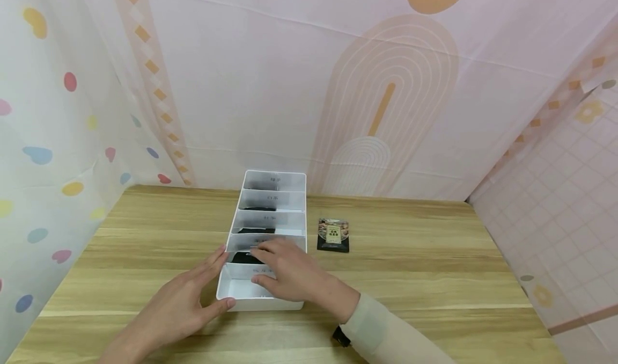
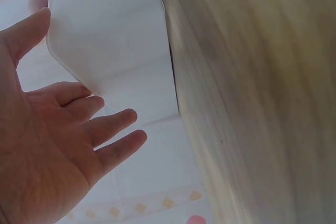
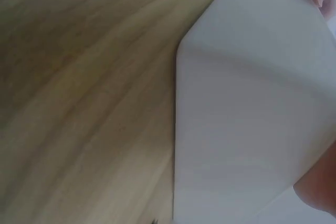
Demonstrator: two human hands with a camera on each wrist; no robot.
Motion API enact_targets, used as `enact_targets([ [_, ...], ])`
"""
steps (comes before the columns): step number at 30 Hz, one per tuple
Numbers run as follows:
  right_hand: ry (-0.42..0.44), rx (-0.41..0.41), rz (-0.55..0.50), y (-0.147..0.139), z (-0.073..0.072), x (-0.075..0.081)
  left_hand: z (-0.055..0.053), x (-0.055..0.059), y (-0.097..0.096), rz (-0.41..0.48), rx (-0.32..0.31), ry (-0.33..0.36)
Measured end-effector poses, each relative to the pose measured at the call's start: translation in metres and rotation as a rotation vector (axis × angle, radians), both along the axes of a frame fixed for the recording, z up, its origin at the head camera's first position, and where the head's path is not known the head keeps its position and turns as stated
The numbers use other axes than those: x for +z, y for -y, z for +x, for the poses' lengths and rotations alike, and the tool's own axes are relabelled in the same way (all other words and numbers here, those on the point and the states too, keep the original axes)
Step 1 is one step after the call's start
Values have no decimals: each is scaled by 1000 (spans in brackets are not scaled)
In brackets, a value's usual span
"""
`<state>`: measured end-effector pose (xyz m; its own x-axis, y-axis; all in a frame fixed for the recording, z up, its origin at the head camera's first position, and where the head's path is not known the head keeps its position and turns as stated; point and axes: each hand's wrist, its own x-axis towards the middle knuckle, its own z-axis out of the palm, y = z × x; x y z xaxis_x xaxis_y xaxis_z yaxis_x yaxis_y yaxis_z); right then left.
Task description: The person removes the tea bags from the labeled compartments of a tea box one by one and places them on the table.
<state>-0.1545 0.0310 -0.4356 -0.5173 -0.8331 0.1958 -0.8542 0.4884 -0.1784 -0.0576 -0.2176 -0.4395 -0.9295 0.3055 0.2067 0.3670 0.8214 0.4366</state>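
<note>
A long white divided box [image 1: 260,304] stands on the table, its compartments in a row with dark lettering on the dividers. My left hand [image 1: 181,299] is at its near left corner, thumb on the front wall and fingers along the left side. In the left wrist view those fingers [image 2: 113,129] are spread and nearly straight. Over the near part of the box, my right hand [image 1: 294,270] has its fingertips at a black packet [image 1: 241,257] in the second compartment from the front. Its thumb is over the front compartment, apart from the packet.
More black packets [image 1: 257,231] sit in compartments farther back. A black sachet [image 1: 333,236] with a pale label lies on the wooden table [image 1: 410,267], right of the box. Patterned cloth [image 1: 232,85] hangs behind and at both sides. A small black object [image 1: 341,337] is beside my right sleeve.
</note>
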Motion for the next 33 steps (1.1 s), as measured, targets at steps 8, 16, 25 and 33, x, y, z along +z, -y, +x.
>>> enact_targets([
  [8,38,-9,-5,2,0,-2,-1,-2,0,0,-2,4],
  [16,0,2,-5,2,0,-3,-1,-3,0,-1,-2,-19],
  [25,-15,7,1,1,1,-4,-2,-4,-1,-2,-9,-13],
  [33,73,-22,-92,0,0,-4,-2,-3,0,-1,-8,-9],
])
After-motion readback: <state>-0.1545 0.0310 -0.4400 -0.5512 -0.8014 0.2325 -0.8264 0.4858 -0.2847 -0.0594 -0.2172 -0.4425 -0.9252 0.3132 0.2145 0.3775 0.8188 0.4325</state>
